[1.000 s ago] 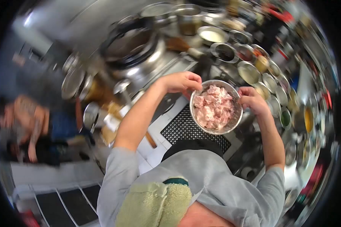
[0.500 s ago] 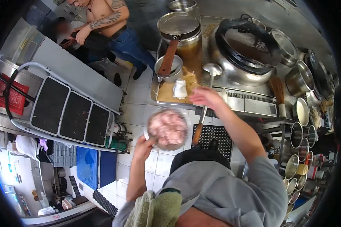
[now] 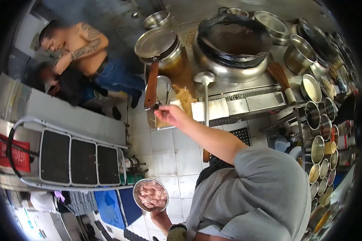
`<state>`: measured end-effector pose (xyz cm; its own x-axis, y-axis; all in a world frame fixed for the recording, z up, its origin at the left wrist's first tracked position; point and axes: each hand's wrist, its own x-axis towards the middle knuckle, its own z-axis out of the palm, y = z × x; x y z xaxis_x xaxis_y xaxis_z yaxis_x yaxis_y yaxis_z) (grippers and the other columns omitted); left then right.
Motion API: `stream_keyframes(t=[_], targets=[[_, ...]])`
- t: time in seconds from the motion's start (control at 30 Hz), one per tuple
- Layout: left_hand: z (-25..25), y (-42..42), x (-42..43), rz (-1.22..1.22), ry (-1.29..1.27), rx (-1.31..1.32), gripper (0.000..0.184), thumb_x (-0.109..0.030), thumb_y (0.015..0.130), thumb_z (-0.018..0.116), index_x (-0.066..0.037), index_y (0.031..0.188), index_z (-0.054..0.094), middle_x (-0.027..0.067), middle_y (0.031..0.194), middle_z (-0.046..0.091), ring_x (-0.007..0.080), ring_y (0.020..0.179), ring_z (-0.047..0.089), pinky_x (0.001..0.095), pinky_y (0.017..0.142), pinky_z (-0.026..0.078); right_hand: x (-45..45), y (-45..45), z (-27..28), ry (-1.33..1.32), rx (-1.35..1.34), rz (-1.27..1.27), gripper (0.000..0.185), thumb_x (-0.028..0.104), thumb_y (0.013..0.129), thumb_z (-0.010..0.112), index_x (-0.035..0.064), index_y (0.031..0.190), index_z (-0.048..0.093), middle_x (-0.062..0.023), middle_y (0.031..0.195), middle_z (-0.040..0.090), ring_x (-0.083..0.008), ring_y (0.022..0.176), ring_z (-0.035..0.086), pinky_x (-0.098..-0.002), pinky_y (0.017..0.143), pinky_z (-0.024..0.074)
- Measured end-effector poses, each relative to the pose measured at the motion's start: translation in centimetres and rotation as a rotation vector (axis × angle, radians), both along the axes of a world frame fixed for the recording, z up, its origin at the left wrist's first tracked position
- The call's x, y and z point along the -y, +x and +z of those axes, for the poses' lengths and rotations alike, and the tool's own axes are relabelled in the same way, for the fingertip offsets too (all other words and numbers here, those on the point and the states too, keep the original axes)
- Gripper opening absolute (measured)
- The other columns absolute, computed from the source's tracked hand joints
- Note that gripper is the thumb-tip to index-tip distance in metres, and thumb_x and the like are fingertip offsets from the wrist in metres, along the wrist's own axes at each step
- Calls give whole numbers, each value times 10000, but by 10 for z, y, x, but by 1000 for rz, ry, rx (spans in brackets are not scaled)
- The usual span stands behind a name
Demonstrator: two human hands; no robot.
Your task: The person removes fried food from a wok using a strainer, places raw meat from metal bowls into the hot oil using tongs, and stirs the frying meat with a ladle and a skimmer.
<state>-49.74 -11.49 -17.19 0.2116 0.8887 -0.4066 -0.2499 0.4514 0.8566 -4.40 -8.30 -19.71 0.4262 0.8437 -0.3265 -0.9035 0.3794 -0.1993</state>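
My left hand grips a round metal bowl of raw, pale pink meat, held low over the tiled floor. My right hand reaches forward over the counter's front edge, fingers loosely curled and apart. Its fingertips are right beside the lower end of a wooden handle; whether they touch it I cannot tell. That handle belongs to a round, flat strainer lying on a tall pot. Behind the hand are a small pot and a white cloth.
A ladle rests across the stove beside a flat white cloth. A large wok sits behind it. Metal containers line the right. A folded stepladder and a blue bin stand left. Two people are at the far left.
My left hand has brought the bowl of meat down and left, closer to my body. My right hand has moved left, from near the ladle to the strainer's handle end. The view has shifted.
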Motion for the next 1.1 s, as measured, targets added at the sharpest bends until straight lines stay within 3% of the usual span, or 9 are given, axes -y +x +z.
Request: stream_keyframes(t=[0.13,0.27,0.37,0.43,0.53,0.67,0.83,0.9,1.1], targets=[[-15,37,-32,-244,-114,48,546,-61,712,497,47,1247,476,156,1253,531,294,1139,531,441,992,433,34,20,-15,91,-38,-86,530,-28,746,445,84,1254,347,-107,796,539,-104,492,417,-230,406,329],[-12,118,-51,-468,-70,76,430,-46,694,512,64,1110,529,128,1048,583,252,962,583,409,842,483,114,36,0,13,195,-163,346,121,857,485,122,1195,411,-61,752,518,-80,466,349,-212,370,263],[-2,176,-45,-611,-87,125,389,-27,705,518,42,1087,540,106,1047,587,238,946,589,397,811,491,215,47,-5,-807,779,-312,509,480,950,435,107,1292,491,-92,930,644,-175,749,623,-296,501,454],[-2,211,-36,-681,-88,150,393,8,715,513,55,1105,515,115,1061,586,228,951,592,380,825,503,291,65,-41,-1557,1394,-225,568,396,948,447,4,1356,397,-240,1088,614,-411,988,597,-441,823,502],[4,257,-6,-809,-66,158,363,17,739,517,57,1099,522,119,1044,592,229,932,602,392,815,518,415,75,-111,-2026,1526,23,452,170,874,524,0,1285,447,-261,1053,607,-399,905,622,-464,798,508],[-1,304,42,-912,-53,129,283,-32,780,524,40,1052,556,113,996,609,239,916,614,439,758,541,447,38,-60,-1995,1526,-374,520,192,846,614,34,1307,434,-235,1045,596,-423,929,587,-482,771,484],[8,349,106,-917,-36,106,191,-21,786,524,13,965,581,98,943,633,187,826,630,370,703,556,482,46,-78,-1899,1484,-123,461,199,842,629,-5,1240,513,-260,1059,613,-411,960,600,-447,814,486],[13,359,126,-882,-6,102,164,-20,785,528,7,935,587,95,918,638,183,795,634,354,688,559,484,44,-27,-1622,1424,-480,432,197,854,626,-25,1214,543,-265,1095,607,-375,986,612,-399,858,477],[4,372,154,-808,73,123,84,-33,791,552,-5,857,597,84,872,640,157,758,641,316,649,576,481,56,120,-1267,2084,-165,363,132,807,644,12,1144,584,-178,982,625,-353,869,616,-400,745,494]])
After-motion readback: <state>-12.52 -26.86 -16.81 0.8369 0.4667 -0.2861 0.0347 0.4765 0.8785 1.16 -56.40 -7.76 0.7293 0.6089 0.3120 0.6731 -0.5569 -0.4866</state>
